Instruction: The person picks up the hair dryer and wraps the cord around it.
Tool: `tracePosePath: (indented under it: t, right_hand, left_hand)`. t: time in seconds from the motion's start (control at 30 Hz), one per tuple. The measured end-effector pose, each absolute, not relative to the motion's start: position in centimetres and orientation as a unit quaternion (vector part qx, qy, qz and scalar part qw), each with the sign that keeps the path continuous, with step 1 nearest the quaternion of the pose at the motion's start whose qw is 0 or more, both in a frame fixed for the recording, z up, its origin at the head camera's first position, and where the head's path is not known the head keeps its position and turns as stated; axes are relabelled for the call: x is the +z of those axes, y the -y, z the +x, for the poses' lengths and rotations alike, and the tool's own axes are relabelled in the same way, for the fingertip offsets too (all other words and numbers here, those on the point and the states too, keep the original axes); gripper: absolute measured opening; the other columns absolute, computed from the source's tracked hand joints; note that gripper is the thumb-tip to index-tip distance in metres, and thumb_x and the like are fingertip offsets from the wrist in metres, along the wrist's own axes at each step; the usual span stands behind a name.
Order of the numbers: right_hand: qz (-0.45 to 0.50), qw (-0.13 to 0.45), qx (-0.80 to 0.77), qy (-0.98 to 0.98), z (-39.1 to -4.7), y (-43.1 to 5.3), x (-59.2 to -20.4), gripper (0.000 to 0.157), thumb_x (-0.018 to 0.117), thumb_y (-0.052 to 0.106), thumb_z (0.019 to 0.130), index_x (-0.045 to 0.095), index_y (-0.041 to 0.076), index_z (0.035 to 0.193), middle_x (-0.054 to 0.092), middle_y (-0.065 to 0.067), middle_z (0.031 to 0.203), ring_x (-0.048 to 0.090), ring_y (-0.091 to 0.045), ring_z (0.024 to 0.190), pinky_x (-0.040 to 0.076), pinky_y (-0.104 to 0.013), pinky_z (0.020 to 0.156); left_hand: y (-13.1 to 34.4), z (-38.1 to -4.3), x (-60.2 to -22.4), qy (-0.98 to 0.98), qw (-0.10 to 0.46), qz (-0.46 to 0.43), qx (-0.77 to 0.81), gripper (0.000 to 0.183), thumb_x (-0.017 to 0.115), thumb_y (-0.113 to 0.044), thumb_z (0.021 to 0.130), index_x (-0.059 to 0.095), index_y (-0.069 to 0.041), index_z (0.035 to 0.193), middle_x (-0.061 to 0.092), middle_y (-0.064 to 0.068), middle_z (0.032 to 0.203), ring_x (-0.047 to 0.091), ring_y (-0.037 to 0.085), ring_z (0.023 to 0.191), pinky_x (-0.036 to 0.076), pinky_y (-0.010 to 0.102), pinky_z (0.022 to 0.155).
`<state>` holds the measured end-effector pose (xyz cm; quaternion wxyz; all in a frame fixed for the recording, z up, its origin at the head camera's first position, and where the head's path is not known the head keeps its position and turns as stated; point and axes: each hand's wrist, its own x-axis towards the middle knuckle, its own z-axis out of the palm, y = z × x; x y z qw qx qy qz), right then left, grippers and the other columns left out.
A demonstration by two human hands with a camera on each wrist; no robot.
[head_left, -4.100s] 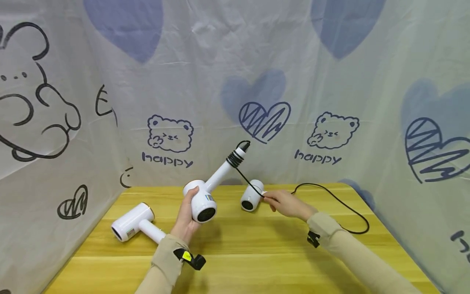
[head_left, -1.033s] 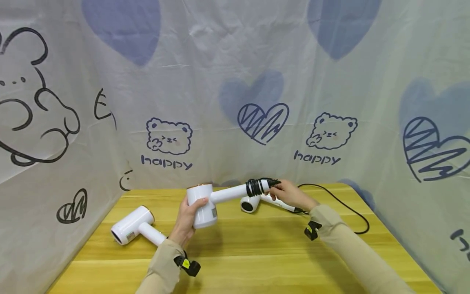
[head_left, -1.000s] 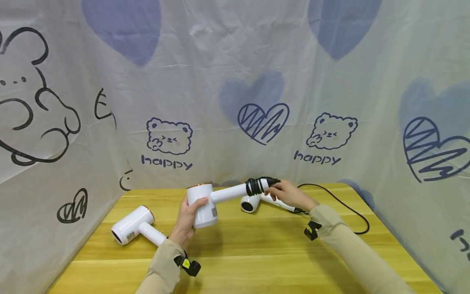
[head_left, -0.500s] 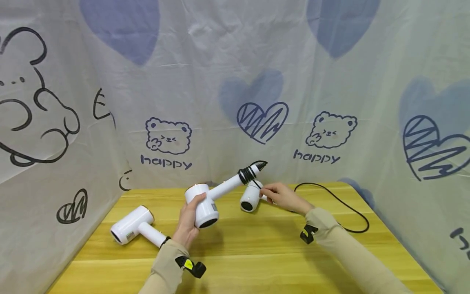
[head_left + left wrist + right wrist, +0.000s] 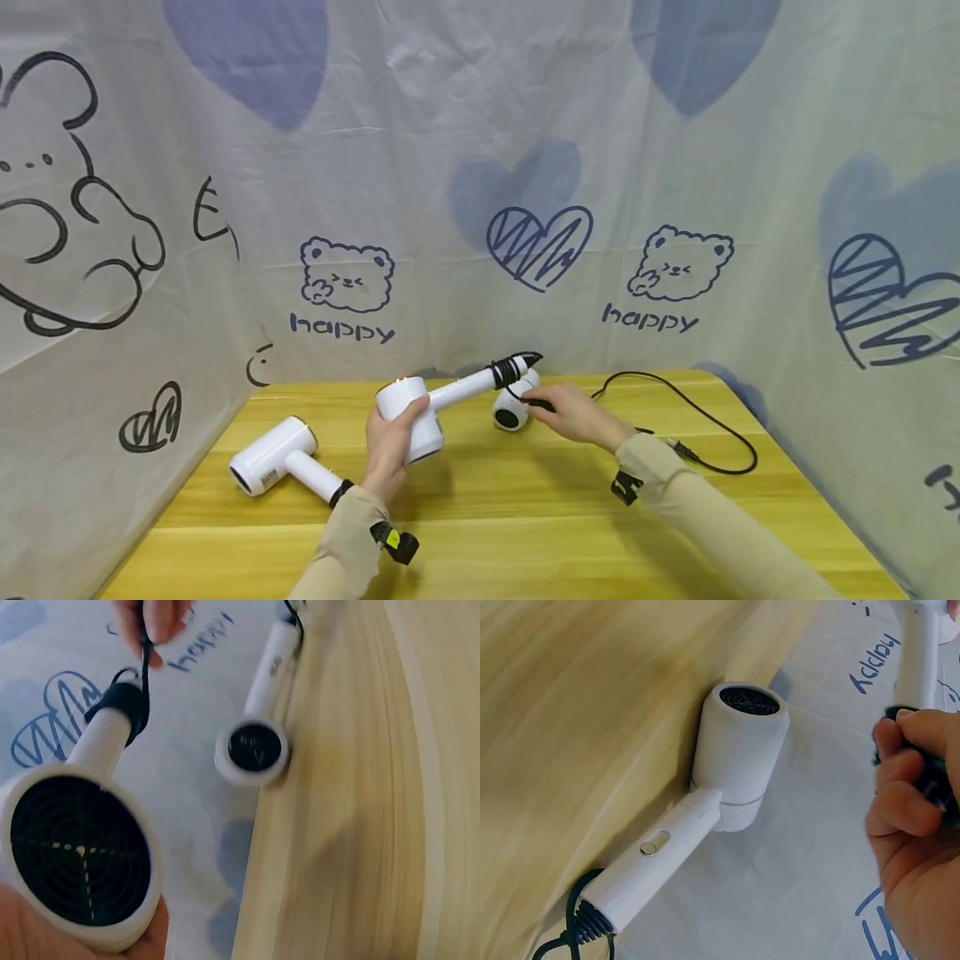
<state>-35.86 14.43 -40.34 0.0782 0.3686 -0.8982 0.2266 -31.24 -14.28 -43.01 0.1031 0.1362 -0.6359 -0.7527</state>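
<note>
My left hand (image 5: 392,442) grips a white hair dryer (image 5: 463,388) by its barrel, up above the table, its handle slanting up to the right. Several turns of black cord (image 5: 505,374) wrap the handle's end. With thumb and fingers my right hand (image 5: 576,413) pinches the loose end of that cord just right of the coil. In the left wrist view the dark grille (image 5: 81,851) of the held dryer faces the camera, and the cord (image 5: 145,656) runs taut from the wrapped handle up to the right fingers.
A second white hair dryer (image 5: 739,750) lies behind my right hand, its cord (image 5: 738,442) looping right to a plug (image 5: 684,451). Another white hair dryer (image 5: 273,454) rests at the left of the wooden table (image 5: 525,533). A printed white curtain (image 5: 465,100) surrounds the table.
More of the cord is wound round the handle, and the loose length is shorter. The right hand has circled the handle's end; the dryer has tilted down, up, then slightly down again.
</note>
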Motion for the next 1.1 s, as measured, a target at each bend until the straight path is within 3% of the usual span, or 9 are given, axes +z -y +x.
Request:
tracePosePath:
  t: [0.1,0.17,0.3,0.43,0.57,0.8,0.93,1.03,1.1]
  right_hand:
    - [0.365,0.108,0.248,0.891,-36.1,-14.4,-40.2,0.018,0.067,0.014,0.093,0.072,0.008,0.108,0.073,-0.004,0.1,0.066,-0.015,0.086,0.056,-0.033,0.077]
    - [0.352,0.11,0.284,0.885,-36.2,-14.4,-40.0,0.013,0.071,0.015,0.089,0.07,0.01,0.101,0.071,-0.001,0.095,0.062,-0.012,0.081,0.054,-0.029,0.072]
    - [0.321,0.099,0.342,0.878,-36.3,-14.1,-39.5,0.021,0.079,0.02,0.082,0.062,0.014,0.093,0.067,0.001,0.089,0.058,-0.011,0.077,0.051,-0.025,0.068]
    - [0.291,0.053,0.37,0.881,-36.3,-13.5,-39.5,0.037,0.079,0.022,0.082,0.059,0.01,0.11,0.064,0.0,0.08,0.056,-0.013,0.071,0.049,-0.027,0.06]
    - [0.26,0.014,0.4,0.879,-36.0,-12.6,-40.2,0.058,0.078,0.018,0.084,0.045,0.007,0.132,0.063,-0.001,0.075,0.058,-0.014,0.065,0.05,-0.028,0.055]
    - [0.23,0.05,0.394,0.888,-35.6,-11.2,-40.9,0.066,0.083,0.022,0.079,0.045,0.01,0.132,0.069,-0.004,0.091,0.063,-0.015,0.074,0.052,-0.029,0.065]
    - [0.267,0.049,0.314,0.91,-35.9,-11.3,-41.0,0.051,0.085,0.034,0.075,0.063,0.013,0.116,0.069,0.0,0.099,0.059,-0.016,0.076,0.048,-0.028,0.065]
    - [0.3,-0.015,0.312,0.901,-36.3,-11.8,-41.2,0.029,0.08,0.038,0.08,0.069,0.016,0.095,0.069,0.002,0.091,0.053,-0.013,0.07,0.045,-0.026,0.061]
    - [0.309,-0.08,0.33,0.889,-36.5,-12.2,-41.4,0.024,0.075,0.038,0.085,0.069,0.017,0.094,0.069,0.003,0.088,0.05,-0.011,0.067,0.044,-0.025,0.058]
  left_hand:
    - [15.1,-31.3,-43.2,0.675,0.097,0.125,-0.72,0.078,0.078,-0.036,0.082,0.036,-0.002,0.138,0.052,0.017,0.123,0.061,0.021,0.089,0.056,0.032,0.072]
    - [15.7,-31.4,-43.3,0.694,0.081,0.116,-0.705,0.078,0.078,-0.036,0.082,0.036,-0.002,0.139,0.052,0.018,0.124,0.061,0.022,0.09,0.056,0.033,0.072]
    - [16.6,-31.4,-43.4,0.717,0.047,0.098,-0.688,0.077,0.078,-0.035,0.081,0.037,-0.003,0.138,0.053,0.019,0.125,0.063,0.024,0.09,0.058,0.036,0.072]
    - [16.9,-31.2,-43.4,0.728,0.023,0.071,-0.682,0.076,0.079,-0.031,0.08,0.039,-0.005,0.138,0.053,0.02,0.124,0.064,0.024,0.086,0.059,0.039,0.07]
    - [17.1,-31.1,-43.4,0.734,0.011,0.061,-0.677,0.073,0.078,-0.029,0.08,0.039,-0.006,0.138,0.054,0.02,0.122,0.065,0.025,0.083,0.059,0.039,0.068]
    - [18.3,-31.1,-43.5,0.753,0.015,0.057,-0.655,0.074,0.078,-0.029,0.08,0.039,-0.006,0.138,0.053,0.02,0.123,0.063,0.026,0.088,0.058,0.038,0.07]
    - [19.2,-31.1,-43.3,0.772,0.02,0.023,-0.635,0.072,0.079,-0.024,0.078,0.04,-0.009,0.137,0.053,0.019,0.123,0.06,0.028,0.095,0.058,0.039,0.073]
    - [19.9,-31.1,-43.1,0.78,0.015,0.002,-0.626,0.071,0.08,-0.022,0.077,0.042,-0.011,0.136,0.055,0.018,0.122,0.06,0.028,0.098,0.056,0.038,0.077]
    - [20.2,-31.2,-43.1,0.786,0.01,-0.012,-0.619,0.072,0.081,-0.021,0.076,0.042,-0.012,0.136,0.056,0.017,0.122,0.059,0.028,0.099,0.054,0.037,0.079]
